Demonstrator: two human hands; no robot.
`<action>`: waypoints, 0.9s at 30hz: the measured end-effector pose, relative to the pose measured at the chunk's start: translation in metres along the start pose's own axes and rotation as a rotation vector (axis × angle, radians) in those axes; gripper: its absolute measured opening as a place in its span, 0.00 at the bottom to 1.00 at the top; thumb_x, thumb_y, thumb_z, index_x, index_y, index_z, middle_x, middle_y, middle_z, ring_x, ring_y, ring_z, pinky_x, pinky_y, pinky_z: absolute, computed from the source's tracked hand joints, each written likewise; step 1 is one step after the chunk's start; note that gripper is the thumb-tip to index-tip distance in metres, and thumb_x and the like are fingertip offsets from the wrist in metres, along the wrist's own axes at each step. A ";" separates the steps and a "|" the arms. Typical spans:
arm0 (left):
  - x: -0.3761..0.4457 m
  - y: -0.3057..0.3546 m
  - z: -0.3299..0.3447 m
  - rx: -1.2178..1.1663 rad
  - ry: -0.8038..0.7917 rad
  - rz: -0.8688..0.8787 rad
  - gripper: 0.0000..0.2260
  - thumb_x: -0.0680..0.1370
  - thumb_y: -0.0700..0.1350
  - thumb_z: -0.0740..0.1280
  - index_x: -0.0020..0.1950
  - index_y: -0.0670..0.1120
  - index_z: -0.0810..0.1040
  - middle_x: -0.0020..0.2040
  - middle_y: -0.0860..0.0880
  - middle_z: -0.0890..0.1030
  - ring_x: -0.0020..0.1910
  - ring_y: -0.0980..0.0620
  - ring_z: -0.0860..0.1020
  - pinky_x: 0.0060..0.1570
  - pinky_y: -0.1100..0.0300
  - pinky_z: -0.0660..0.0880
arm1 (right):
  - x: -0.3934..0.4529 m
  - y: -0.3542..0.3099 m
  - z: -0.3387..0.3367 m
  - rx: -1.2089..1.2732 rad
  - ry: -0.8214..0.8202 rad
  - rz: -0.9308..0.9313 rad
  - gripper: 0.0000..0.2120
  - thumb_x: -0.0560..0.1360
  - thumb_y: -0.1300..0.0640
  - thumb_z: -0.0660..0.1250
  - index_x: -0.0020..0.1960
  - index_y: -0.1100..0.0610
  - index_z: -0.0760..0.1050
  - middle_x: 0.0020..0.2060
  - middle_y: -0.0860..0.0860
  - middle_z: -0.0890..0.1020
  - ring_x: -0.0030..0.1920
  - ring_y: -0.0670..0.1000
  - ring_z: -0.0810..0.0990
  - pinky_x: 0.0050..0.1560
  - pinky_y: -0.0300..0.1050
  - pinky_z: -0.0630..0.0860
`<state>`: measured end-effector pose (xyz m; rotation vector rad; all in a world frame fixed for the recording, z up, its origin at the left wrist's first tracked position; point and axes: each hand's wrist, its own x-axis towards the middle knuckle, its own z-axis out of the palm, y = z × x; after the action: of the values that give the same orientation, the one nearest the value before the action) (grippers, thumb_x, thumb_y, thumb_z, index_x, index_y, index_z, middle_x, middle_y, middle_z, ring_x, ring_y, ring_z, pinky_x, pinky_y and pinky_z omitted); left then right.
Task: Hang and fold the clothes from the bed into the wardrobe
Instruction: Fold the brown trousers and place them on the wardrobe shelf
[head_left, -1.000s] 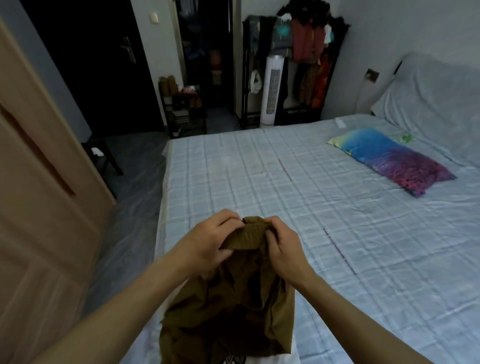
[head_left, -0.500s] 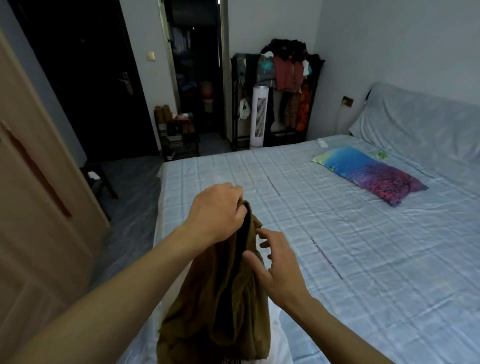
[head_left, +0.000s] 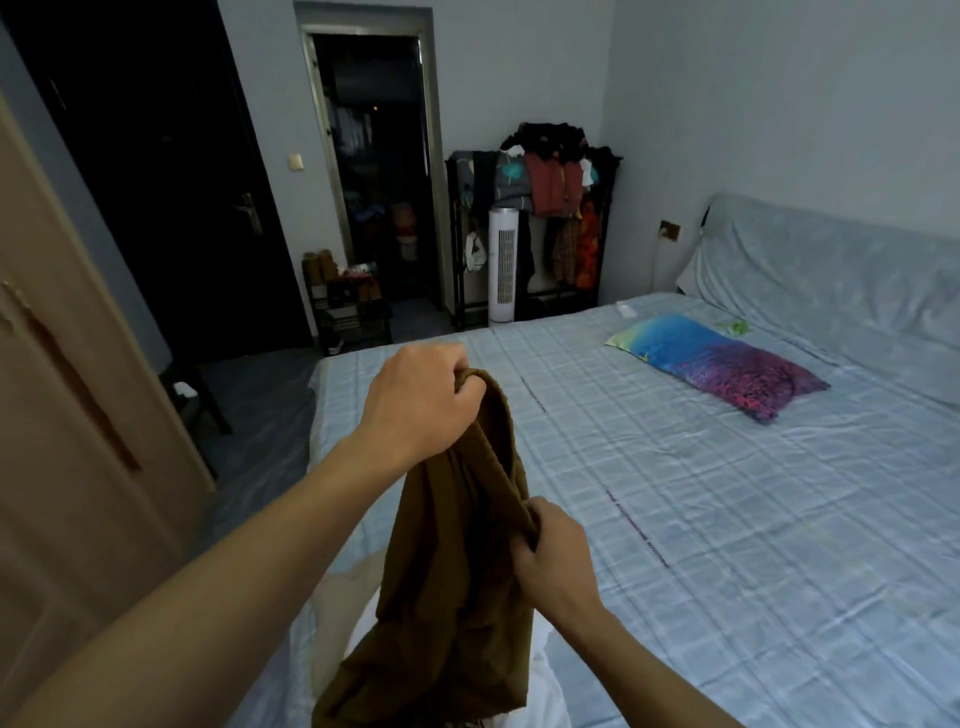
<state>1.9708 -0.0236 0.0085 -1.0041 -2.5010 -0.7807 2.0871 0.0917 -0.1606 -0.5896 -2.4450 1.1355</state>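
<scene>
My right hand (head_left: 553, 553) pinches the brown garment's (head_left: 452, 587) edge low at 6 o'clock; my left hand (head_left: 421, 402) grips its top, higher. Garment hangs over the bed's (head_left: 727, 519) near corner. Pillow (head_left: 719, 364) at 2 o'clock. Clothes rack (head_left: 540, 218) at 12.

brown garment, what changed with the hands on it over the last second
A second ago both hands gripped the top edge of the brown garment side by side. Since then the left hand has kept its grip and risen, while the right hand let go, slid down and now pinches the edge lower down, stretching it between them. The garment still hangs over the bed; the pillow has not moved.
</scene>
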 end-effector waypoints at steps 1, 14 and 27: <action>-0.002 0.003 -0.003 -0.013 -0.006 0.003 0.09 0.75 0.47 0.65 0.35 0.51 0.73 0.32 0.52 0.75 0.33 0.54 0.74 0.30 0.57 0.68 | 0.003 0.007 -0.008 0.011 0.009 -0.006 0.09 0.75 0.60 0.64 0.40 0.48 0.71 0.33 0.45 0.76 0.35 0.47 0.76 0.32 0.36 0.66; -0.049 0.076 0.013 -0.131 -0.221 -0.144 0.09 0.81 0.43 0.65 0.41 0.48 0.78 0.36 0.48 0.80 0.36 0.50 0.78 0.39 0.48 0.76 | 0.044 0.059 -0.202 -0.026 0.098 -0.366 0.07 0.76 0.59 0.66 0.47 0.47 0.72 0.33 0.43 0.78 0.35 0.42 0.77 0.35 0.41 0.72; -0.095 0.150 0.005 -0.003 -0.262 0.127 0.12 0.79 0.48 0.60 0.39 0.49 0.80 0.37 0.52 0.78 0.36 0.55 0.76 0.38 0.52 0.76 | 0.030 0.076 -0.300 -0.250 -0.187 -0.650 0.08 0.76 0.63 0.66 0.49 0.50 0.77 0.43 0.45 0.81 0.45 0.46 0.79 0.48 0.45 0.76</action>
<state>2.1431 0.0186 0.0126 -1.3279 -2.6173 -0.6508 2.2282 0.3388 -0.0347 0.2626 -2.6479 0.6436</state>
